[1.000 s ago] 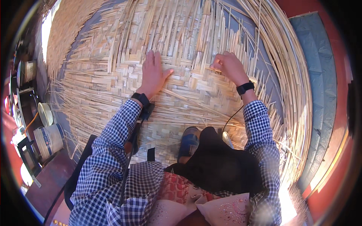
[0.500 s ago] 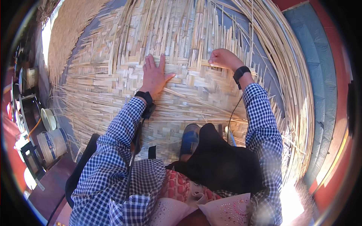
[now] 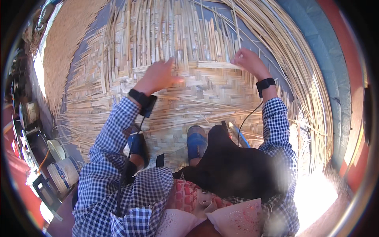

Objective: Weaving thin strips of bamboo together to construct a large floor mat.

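A half-woven mat of pale split reeds [image 3: 221,89] covers the floor before me, tightly plaited near my feet. Its loose upright strips [image 3: 158,35] fan out toward the far side. One flat crosswise reed strip [image 3: 215,64] lies along the weaving edge. At its right end my right hand [image 3: 250,64] is closed, with the fingers pinched on the strip. My left hand [image 3: 157,77], smeared by motion, is over the weaving edge with thumb and forefinger spread, and nothing shows in it.
Long reeds [image 3: 304,59] lie in a curved bundle at right, beside a blue-grey sheet [image 3: 331,43]. A white bucket [image 3: 63,175] stands at left. My blue shoes [image 3: 196,144] are on the mat's near part, near a blue-handled tool [image 3: 241,138].
My left hand has moved slightly left and lifted from lying flat on the weave. My right hand has shifted right along the edge. The view has tilted a little, showing both shoes.
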A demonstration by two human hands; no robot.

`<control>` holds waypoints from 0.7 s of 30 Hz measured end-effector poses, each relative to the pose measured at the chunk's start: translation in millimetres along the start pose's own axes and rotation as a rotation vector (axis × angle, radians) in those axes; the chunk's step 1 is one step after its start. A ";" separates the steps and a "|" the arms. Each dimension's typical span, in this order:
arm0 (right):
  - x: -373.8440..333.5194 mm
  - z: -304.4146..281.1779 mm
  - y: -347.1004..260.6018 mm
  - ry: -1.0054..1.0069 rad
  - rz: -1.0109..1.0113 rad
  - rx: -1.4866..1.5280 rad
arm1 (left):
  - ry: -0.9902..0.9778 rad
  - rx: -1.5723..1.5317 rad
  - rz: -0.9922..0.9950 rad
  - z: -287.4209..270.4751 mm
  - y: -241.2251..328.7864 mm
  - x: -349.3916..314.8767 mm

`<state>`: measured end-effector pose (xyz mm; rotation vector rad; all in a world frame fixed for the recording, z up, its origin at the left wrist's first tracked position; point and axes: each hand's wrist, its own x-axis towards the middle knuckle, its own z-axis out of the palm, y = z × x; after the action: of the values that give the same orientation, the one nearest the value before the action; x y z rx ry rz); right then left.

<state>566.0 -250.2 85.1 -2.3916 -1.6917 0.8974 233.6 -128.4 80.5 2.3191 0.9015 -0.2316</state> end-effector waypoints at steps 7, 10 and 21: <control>22.3 -5.1 -61.7 -0.052 -0.114 1.024 | 0.158 -0.546 -0.224 4.3 45.1 59.8; 56.1 50.0 -12.1 0.281 -0.071 0.613 | 0.100 -0.952 -0.135 7.7 47.2 65.8; 45.9 39.1 -40.9 0.204 -0.003 1.026 | -0.104 -1.330 -0.346 17.2 33.5 121.2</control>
<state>522.3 -204.0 49.5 -1.6773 -0.8129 1.0970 347.7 -91.6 38.6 0.9201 0.9562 0.1067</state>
